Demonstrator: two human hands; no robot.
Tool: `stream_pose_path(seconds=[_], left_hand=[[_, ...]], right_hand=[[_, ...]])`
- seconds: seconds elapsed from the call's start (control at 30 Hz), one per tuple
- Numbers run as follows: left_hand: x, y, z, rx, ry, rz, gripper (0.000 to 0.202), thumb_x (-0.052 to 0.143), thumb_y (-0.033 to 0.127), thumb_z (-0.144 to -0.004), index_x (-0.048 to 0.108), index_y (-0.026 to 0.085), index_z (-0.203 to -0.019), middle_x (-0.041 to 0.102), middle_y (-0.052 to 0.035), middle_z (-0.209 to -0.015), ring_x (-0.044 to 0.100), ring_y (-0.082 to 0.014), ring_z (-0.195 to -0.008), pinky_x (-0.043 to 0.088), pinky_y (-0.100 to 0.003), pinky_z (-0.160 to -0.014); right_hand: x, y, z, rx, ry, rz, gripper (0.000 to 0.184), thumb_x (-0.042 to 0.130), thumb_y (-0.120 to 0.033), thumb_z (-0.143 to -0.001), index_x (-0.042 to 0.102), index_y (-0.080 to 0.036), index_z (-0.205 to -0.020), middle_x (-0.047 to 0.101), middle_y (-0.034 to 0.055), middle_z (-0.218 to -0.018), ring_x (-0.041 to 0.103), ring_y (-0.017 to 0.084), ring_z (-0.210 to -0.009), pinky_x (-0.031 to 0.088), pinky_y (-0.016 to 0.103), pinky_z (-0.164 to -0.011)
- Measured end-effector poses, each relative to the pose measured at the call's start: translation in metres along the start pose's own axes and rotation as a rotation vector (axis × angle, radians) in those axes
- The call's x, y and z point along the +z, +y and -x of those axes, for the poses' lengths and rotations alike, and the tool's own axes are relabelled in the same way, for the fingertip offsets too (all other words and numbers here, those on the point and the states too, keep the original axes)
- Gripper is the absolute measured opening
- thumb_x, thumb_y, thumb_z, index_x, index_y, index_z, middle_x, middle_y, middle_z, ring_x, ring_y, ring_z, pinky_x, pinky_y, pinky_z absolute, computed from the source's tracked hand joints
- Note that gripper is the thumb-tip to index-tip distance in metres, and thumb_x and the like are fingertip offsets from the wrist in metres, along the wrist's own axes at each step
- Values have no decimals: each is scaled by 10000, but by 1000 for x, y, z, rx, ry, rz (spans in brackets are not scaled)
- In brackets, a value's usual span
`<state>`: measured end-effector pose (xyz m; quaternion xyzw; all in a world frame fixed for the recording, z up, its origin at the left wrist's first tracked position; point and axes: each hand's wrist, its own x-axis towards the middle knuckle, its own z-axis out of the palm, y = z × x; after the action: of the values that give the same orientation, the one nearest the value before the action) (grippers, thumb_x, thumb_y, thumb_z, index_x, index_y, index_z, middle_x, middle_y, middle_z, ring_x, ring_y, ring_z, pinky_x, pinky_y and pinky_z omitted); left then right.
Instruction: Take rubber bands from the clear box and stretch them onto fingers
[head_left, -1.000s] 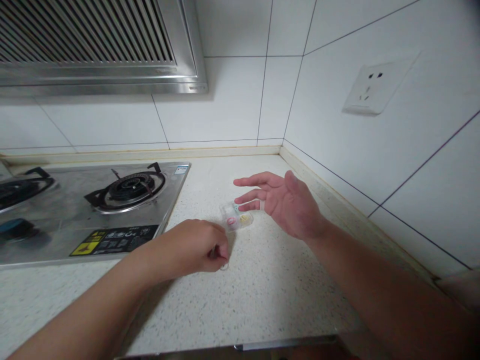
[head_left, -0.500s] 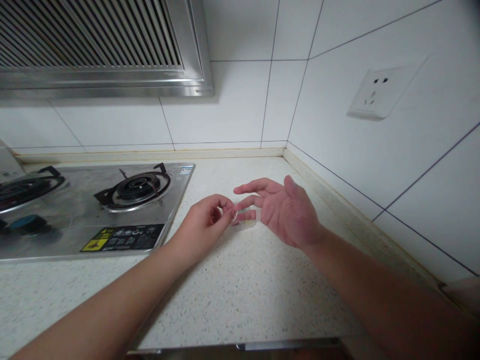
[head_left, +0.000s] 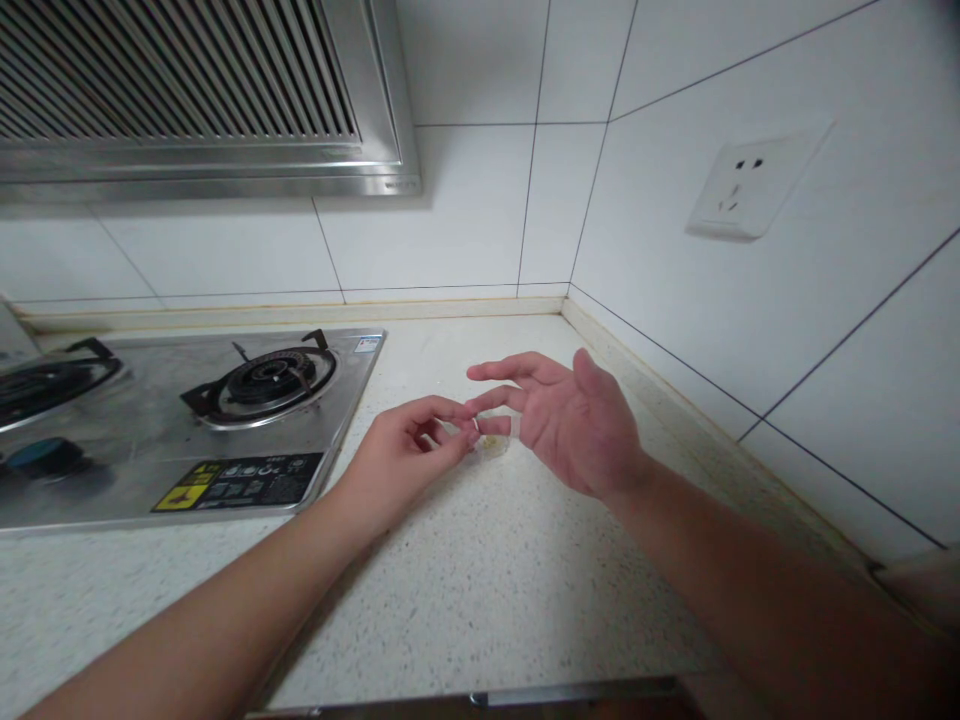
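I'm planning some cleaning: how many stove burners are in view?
2: the right burner on the hob, and the left burner, cut off by the picture's left edge. More may lie outside the view.

I am in a kitchen; indicators: gas hob at my left; slatted metal range hood above it; speckled countertop; white tiled wall

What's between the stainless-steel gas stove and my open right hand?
In the head view, your bare left hand, pinching a thin whitish ring at your right hand; a small clear plastic packet partly shows beneath, on the speckled white countertop.
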<state>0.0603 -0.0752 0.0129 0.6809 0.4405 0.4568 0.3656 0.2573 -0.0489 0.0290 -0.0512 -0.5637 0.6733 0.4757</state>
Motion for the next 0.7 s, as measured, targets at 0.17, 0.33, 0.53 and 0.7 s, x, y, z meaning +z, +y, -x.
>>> stream_pose_path(seconds=[0.17, 0.33, 0.53, 0.7], left_hand=[[4, 2, -1, -17, 0, 62, 231, 741, 329, -826, 782, 159, -979, 758, -62, -797, 602, -146, -619, 436, -258, -577], [7, 0, -2, -23, -125, 218, 216, 756, 226, -812, 793, 210, -1025, 795, -49, -921, 721, -195, -793, 549, -307, -742], [15, -9, -5, -53, -246, 347, 190, 788, 203, -792, 793, 201, -982, 787, -51, -1039, 725, -242, -1029, 538, -359, -957], [20, -8, -7, -57, -282, 402, 256, 822, 148, -746, 766, 175, -994, 788, -61, -1023, 734, -242, -1011, 555, -353, -939]], right_hand=[[4, 1, 1, 9, -4, -29, 616, 325, -661, -999, 673, -172, -1136, 581, 155, -1351, 625, 299, -1104, 493, 549, -953], [6, 4, 1, 22, -73, -52, 641, 301, -686, -993, 653, -187, -1187, 556, 153, -1396, 613, 326, -1164, 444, 589, -1015], [13, 8, 3, 109, -125, -28, 726, 325, -772, -938, 627, -185, -1241, 673, 150, -1154, 619, 322, -1159, 406, 585, -1052], [14, 9, 3, 109, -138, -41, 712, 356, -749, -944, 634, -169, -1250, 660, 155, -1157, 591, 319, -1189, 405, 562, -1054]])
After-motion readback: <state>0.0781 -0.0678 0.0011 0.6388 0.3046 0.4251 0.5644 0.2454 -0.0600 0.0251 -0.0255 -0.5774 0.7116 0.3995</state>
